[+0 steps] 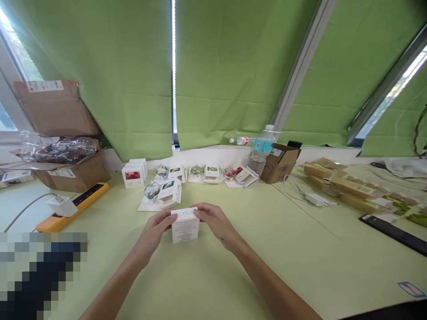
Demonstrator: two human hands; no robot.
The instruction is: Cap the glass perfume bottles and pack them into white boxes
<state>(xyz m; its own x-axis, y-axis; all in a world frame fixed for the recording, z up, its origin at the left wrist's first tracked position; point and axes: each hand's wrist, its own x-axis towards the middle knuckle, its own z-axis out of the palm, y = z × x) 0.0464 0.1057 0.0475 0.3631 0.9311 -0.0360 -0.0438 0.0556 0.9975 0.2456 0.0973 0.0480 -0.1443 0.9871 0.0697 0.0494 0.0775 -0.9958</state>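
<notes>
A small white box [185, 230] with fine print on its near face stands in front of me at the table's middle. My left hand [156, 229] grips its left side, thumb near the top edge. On the opposite side my right hand [215, 222] holds it, thumb at the top right corner. The fingers behind the box are partly hidden. Just beyond, an opened white carton [171, 192] lies beside a round clear glass bottle [152, 190] on white card. Farther back are more round bottles, a green-tinted one [196, 170] and a pinkish one [229, 172], each beside an opened carton.
Upright white boxes [133, 177] stand at the back left. An orange power strip [90, 198] with a plugged-in charger and a cardboard box of plastic bottles [73, 173] lie left. Rightward are a large water bottle [261, 153], a brown carton [278, 164], a white adapter [316, 199] and a black phone-like slab [393, 233].
</notes>
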